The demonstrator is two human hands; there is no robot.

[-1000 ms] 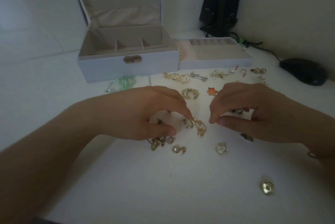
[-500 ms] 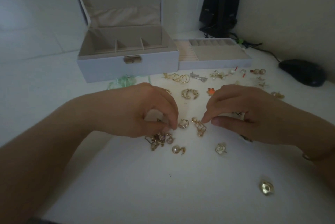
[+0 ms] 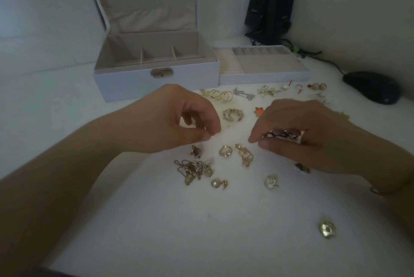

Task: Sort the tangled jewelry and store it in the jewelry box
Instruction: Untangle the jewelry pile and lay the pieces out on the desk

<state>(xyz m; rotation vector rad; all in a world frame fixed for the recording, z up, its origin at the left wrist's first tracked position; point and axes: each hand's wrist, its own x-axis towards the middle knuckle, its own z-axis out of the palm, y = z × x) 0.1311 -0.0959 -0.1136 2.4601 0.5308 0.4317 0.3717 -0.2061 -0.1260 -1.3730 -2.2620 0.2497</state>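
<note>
Right hand (image 3: 313, 140) pinches a dark twisted piece (image 3: 281, 135) between thumb and curled fingers, lifted off the table, probably to take it away from the rest; left hand (image 3: 177, 124) hovers with thumb and forefinger tips nearly together, holding nothing I can make out. Tangle (image 3: 193, 170) lies below the left hand, ring (image 3: 225, 150) and other pieces spread singly nearby, likely so each can be told apart; box (image 3: 156, 79) stands open behind, compartments seemingly bare, tray (image 3: 264, 76) beside it.

Right hand (image 3: 313, 137) hides most of a dark piece (image 3: 281, 135).
</note>
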